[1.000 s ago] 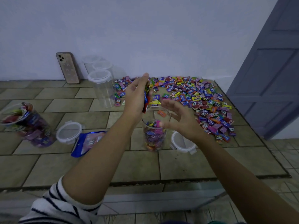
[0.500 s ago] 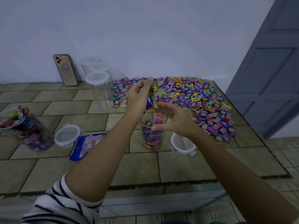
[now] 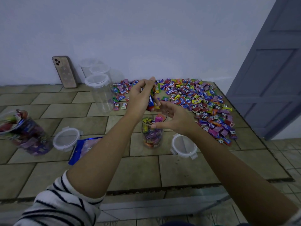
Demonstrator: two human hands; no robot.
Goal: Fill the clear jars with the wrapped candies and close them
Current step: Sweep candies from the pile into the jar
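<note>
The left hand is raised over the open jar, its grip closed on a bunch of wrapped candies that stick out below the curled fingers, right above the jar's mouth. The right hand curves in a C round that mouth, thumb at the near rim and fingers at the far side (whether its grip really clasps the jar or only cups it, I cannot tell). The jar stands upright on the tiled table, partly filled, with a pink candy and a yellow one at the top.

The loose candy pile spreads over the table's far right corner, behind the hands. One lid lies just right of the jar, another lid well to its left, beside a blue candy bag. A filled jar sits tilted at the left edge. An empty lidded jar stands by the pile, two more behind it near the wall, next to a leaning phone
</note>
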